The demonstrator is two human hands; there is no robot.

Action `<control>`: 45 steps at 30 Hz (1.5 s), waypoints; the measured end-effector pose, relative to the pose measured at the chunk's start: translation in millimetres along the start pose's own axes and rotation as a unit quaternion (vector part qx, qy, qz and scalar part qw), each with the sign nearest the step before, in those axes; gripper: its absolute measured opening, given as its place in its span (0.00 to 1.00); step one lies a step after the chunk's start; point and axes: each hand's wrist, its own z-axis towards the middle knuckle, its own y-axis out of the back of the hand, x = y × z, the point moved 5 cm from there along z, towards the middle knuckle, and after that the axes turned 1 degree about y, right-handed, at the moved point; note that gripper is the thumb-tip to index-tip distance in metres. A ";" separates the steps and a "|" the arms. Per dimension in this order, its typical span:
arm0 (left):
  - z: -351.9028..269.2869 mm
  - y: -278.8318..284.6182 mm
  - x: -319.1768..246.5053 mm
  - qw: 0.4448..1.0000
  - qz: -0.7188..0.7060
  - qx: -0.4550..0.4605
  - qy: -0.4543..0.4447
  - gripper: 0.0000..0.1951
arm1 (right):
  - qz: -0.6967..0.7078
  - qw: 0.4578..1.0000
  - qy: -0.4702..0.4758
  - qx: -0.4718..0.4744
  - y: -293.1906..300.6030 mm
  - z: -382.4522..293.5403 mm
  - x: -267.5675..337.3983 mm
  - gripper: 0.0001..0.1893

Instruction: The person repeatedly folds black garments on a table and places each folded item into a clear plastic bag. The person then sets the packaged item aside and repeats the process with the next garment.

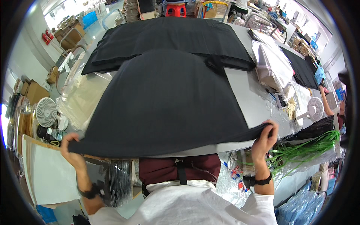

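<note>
A large piece of black fabric (168, 104) spreads across the grey table (244, 87) in front of me. At its near left corner, my left hand (72, 150) grips the cloth between thumb and fingers. My right hand (264, 139) pinches the near right corner, which is pulled out to a narrow gathered strip. Between my hands the near edge hangs slightly bowed at the table's front edge. Beyond it lies a stack of folded black fabric (171, 36), partly overlapped by the spread piece. A bunched black bit (215, 63) sits by the stack's right part.
Clear plastic bags (84, 95) lie at left, beside a white fan (47, 112) and a water bottle (57, 134). More plastic packs (271, 64) and another fan (315, 108) stand at right. Green plastic strips (306, 152) hang at the right edge. Another person's arm (326, 99) reaches in.
</note>
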 end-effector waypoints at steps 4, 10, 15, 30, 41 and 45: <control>-73.5 -15.2 39.4 0.983 -0.054 0.071 0.161 0.10 | -0.068 0.990 -0.075 0.101 -3.8 -48.2 -35.8 0.09; -54.5 -92.8 75.7 0.973 0.078 0.170 0.135 0.12 | -0.198 0.951 -0.104 0.214 -64.8 -23.9 -106.5 0.11; 11.8 -180.5 115.2 0.963 0.093 0.182 0.174 0.14 | -0.251 0.945 -0.068 0.196 -136.8 34.7 -153.6 0.14; -92.2 -137.1 84.2 0.921 0.318 0.215 0.061 0.24 | -0.248 0.881 0.100 0.391 -96.7 -36.1 -130.6 0.21; -65.5 -147.7 88.0 0.922 0.056 0.202 0.325 0.23 | -0.513 0.832 0.096 0.187 25.3 41.1 -183.5 0.18; -51.7 -222.5 5.9 0.864 -0.267 0.242 0.352 0.25 | -0.147 0.954 -0.059 0.254 -35.6 6.8 -146.8 0.15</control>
